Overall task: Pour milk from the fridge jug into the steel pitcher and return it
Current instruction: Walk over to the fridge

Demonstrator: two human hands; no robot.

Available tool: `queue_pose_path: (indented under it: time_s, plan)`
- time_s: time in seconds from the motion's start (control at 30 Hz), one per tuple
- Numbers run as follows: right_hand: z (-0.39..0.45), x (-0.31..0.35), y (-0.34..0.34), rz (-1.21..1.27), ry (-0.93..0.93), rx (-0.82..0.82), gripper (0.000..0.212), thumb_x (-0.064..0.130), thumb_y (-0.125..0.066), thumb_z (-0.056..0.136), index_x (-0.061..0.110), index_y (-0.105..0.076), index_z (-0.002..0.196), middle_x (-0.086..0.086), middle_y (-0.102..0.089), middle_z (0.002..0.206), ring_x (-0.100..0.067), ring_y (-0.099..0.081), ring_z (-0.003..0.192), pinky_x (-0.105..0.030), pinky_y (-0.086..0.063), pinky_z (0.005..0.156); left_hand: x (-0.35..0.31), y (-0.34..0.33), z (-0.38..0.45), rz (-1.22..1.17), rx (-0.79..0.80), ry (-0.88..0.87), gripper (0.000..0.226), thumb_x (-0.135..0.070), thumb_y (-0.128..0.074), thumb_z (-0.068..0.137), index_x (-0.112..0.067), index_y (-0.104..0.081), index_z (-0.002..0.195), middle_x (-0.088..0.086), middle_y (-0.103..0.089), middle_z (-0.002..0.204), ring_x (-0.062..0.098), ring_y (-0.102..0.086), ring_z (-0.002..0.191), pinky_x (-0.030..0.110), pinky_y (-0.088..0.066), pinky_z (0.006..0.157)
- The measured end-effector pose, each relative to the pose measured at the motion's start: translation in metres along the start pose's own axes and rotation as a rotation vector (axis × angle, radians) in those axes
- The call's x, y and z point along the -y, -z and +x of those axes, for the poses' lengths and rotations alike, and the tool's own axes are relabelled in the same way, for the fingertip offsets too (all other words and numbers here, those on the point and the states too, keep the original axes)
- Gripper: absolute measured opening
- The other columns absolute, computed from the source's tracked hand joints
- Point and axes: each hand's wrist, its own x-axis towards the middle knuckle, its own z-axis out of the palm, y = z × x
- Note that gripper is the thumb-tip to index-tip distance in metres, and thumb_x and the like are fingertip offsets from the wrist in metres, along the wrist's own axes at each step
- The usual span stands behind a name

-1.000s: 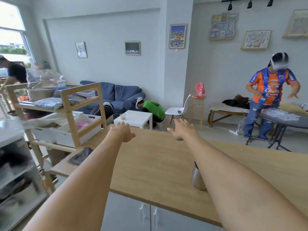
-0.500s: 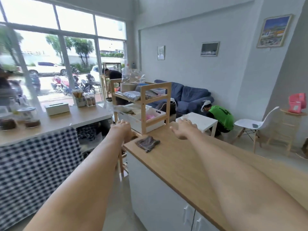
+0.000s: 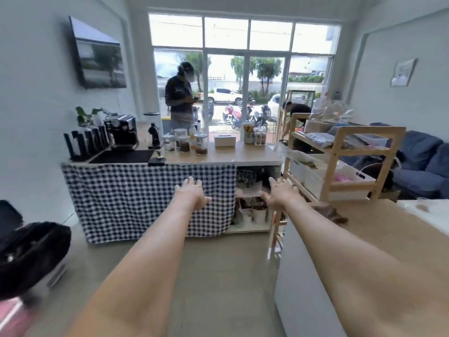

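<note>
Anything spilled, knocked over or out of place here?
Nothing stands out. Both hands, left hand and right hand, are held out open and empty. The jars on the checked-cloth counter stand upright, with no spill visible. No milk jug or steel pitcher is in view.

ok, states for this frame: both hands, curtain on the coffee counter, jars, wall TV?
left hand: open, empty, held out in the air
right hand: open, empty, held out in the air
checked curtain: drawn over the counter front, right bay left uncovered
jars: upright, lidded, partly filled with something brown
wall TV: no picture discernible, only reflections
milk jug, steel pitcher: not in view
</note>
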Motion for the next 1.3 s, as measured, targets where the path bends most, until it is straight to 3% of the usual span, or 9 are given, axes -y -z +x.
queue_pose_path:
  time_s: [0.27,0.57,1.0,1.3]
  plan:
    - [-0.016,0.152,-0.021,0.015,0.311,0.062,0.072,0.051,-0.033,0.099,0.013,-0.006,0.154,-0.012,-0.009,0.162,-0.027,-0.003,0.149,-0.049,-0.01,0.118,0.143,-0.011,-0.068,-0.062,0.005,0.313,0.077,-0.051,-0.036,0.098,-0.01,-0.001,0.153,0.014,0.007,0.161,0.028,0.003,0.149,0.046,-0.008,0.12]
    - [-0.069,0.31,-0.038,0.048,0.564,0.089,0.073,0.05,-0.034,0.099,0.01,-0.007,0.154,-0.013,-0.007,0.162,-0.027,-0.002,0.149,-0.049,-0.008,0.118,0.279,-0.033,-0.155,-0.08,-0.029,0.519,0.075,-0.051,-0.038,0.097,-0.008,-0.011,0.152,0.014,-0.004,0.16,0.029,-0.007,0.148,0.048,-0.014,0.118]
    - [-0.218,0.544,-0.07,0.072,0.954,0.108,0.067,0.048,-0.038,0.098,0.01,-0.021,0.15,-0.013,-0.027,0.156,-0.029,-0.018,0.145,-0.05,-0.019,0.114,0.481,-0.075,-0.337,-0.133,-0.033,0.902,0.074,-0.049,-0.037,0.098,-0.008,-0.009,0.153,0.014,0.003,0.161,0.026,0.002,0.149,0.046,-0.009,0.119]
    - [-0.332,0.653,-0.086,0.055,1.191,0.157,0.069,0.049,-0.036,0.099,0.011,-0.015,0.153,-0.01,-0.019,0.159,-0.025,-0.012,0.147,-0.047,-0.018,0.115,0.562,-0.109,-0.483,-0.104,-0.076,1.165,0.074,-0.046,-0.036,0.099,-0.007,-0.005,0.152,0.015,0.0,0.161,0.027,-0.002,0.149,0.045,-0.013,0.118]
